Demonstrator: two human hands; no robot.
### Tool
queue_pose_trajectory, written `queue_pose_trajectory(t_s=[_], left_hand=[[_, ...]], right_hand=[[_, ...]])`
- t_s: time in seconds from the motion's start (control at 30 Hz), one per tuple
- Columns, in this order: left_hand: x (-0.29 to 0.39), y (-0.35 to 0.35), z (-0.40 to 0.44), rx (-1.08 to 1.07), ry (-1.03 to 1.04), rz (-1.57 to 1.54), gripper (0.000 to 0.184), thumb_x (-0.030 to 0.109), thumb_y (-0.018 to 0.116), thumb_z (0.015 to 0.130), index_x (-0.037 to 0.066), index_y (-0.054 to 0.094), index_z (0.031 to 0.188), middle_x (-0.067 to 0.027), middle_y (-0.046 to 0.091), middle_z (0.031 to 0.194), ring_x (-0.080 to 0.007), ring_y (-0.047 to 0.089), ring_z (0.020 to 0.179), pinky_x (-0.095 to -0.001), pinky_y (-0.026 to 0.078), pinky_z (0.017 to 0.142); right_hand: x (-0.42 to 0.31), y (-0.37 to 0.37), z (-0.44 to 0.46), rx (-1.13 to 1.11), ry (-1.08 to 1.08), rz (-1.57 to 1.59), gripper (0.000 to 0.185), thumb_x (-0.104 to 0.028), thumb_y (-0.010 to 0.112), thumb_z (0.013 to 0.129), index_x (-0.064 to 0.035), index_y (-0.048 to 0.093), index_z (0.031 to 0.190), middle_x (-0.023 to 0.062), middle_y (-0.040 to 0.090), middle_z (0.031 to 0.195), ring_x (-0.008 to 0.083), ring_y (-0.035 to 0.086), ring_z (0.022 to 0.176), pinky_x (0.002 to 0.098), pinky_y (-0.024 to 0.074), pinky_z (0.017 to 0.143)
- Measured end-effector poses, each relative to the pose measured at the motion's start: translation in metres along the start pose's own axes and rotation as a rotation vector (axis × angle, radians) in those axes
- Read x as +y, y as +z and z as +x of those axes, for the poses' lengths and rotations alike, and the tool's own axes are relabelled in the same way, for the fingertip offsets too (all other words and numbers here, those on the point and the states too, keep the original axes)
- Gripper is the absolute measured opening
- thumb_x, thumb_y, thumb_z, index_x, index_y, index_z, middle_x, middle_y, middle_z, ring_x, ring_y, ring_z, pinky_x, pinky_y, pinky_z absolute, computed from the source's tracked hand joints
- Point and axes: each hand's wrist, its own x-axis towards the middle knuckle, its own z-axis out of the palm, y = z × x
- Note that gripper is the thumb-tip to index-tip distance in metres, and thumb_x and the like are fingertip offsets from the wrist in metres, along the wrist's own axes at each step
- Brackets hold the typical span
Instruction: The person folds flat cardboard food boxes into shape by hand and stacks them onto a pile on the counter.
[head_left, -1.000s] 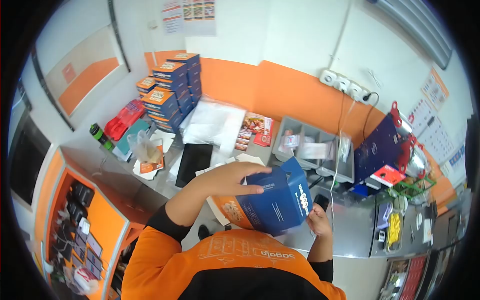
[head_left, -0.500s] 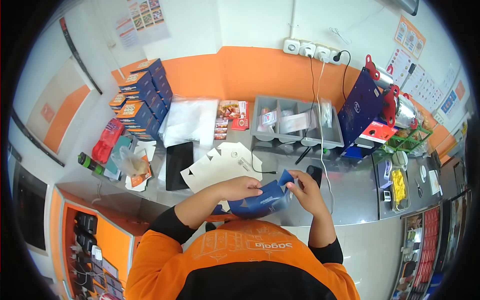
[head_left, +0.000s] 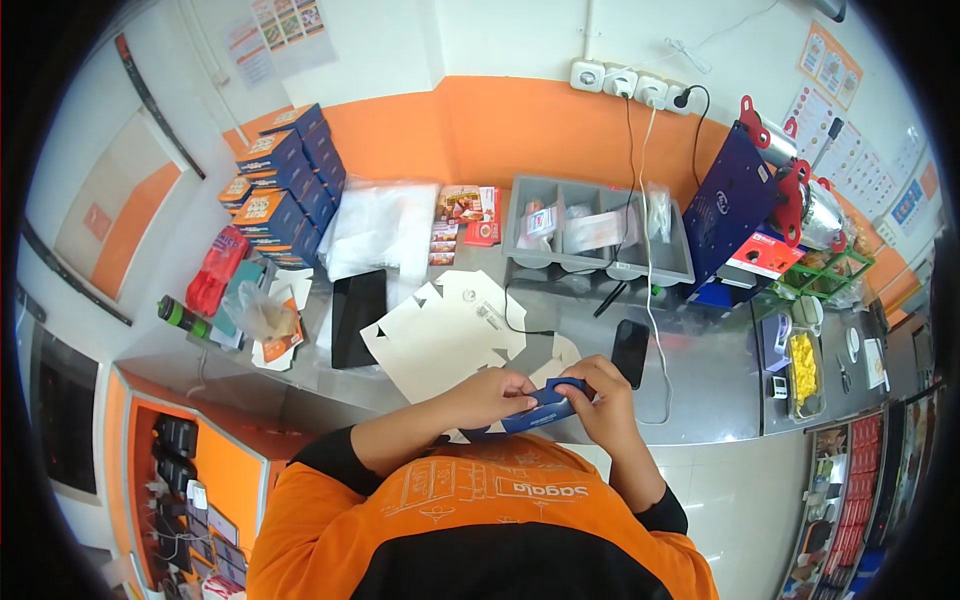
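In the head view, a steel bench (head_left: 705, 385) runs along a white wall with an orange band (head_left: 540, 130); stacked boxes (head_left: 275, 215) stand at its left end, a grey tray (head_left: 522, 258) near the wall. The blue carton (head_left: 545, 412) is at the bench's near edge, in front of the person's shirt (head_left: 480, 480), between both hands. The left hand (head_left: 492, 396) has its fingers closed on the carton's left part; the right hand (head_left: 606, 398) pinches its right end between thumb and fingers. Pale card sheets (head_left: 435, 335) lie flat just beyond. The step in hand looks like bending an end flap; continuing would call for steady left fingers and firm right-thumb pressure along the crease.
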Motion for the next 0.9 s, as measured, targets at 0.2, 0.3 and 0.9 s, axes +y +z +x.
queue_pose_trajectory(t_s=[0.2, 0.3, 0.9], left_hand=[[0.030, 0.009, -0.017, 0.146, 0.063, 0.320, 0.018, 0.016, 0.065, 0.098, 0.002, 0.071, 0.107, -0.0066, 0.072, 0.087, -0.0110, 0.064, 0.078, -0.0265, 0.050, 0.074], [0.033, 0.012, -0.020, 0.202, 0.111, 0.356, 0.017, 0.018, 0.066, 0.096, 0.004, 0.073, 0.104, -0.0080, 0.071, 0.082, -0.0131, 0.063, 0.072, -0.0286, 0.050, 0.070], [0.058, -0.019, 0.007, 0.492, 0.309, -0.326, 0.018, 0.015, 0.055, 0.105, 0.004, 0.060, 0.118, 0.0036, 0.065, 0.093, -0.0042, 0.058, 0.078, -0.0216, 0.048, 0.072]], right_hand=[[0.016, -0.002, 0.005, -0.050, -0.109, 0.156, 0.011, 0.000, 0.078, 0.080, -0.0018, 0.076, 0.091, 0.0103, 0.071, 0.092, 0.0211, 0.068, 0.078, 0.0290, 0.0523, 0.066], [0.014, -0.009, 0.006, -0.107, -0.073, 0.156, 0.011, 0.000, 0.078, 0.080, -0.0028, 0.077, 0.090, 0.0106, 0.072, 0.092, 0.0205, 0.069, 0.082, 0.0288, 0.0528, 0.069], [0.001, 0.010, 0.006, 0.298, -0.466, -0.376, 0.062, -0.020, 0.089, 0.069, -0.0139, 0.067, 0.127, 0.0137, 0.055, 0.132, 0.0311, 0.058, 0.105, 0.0427, 0.0481, 0.087]])
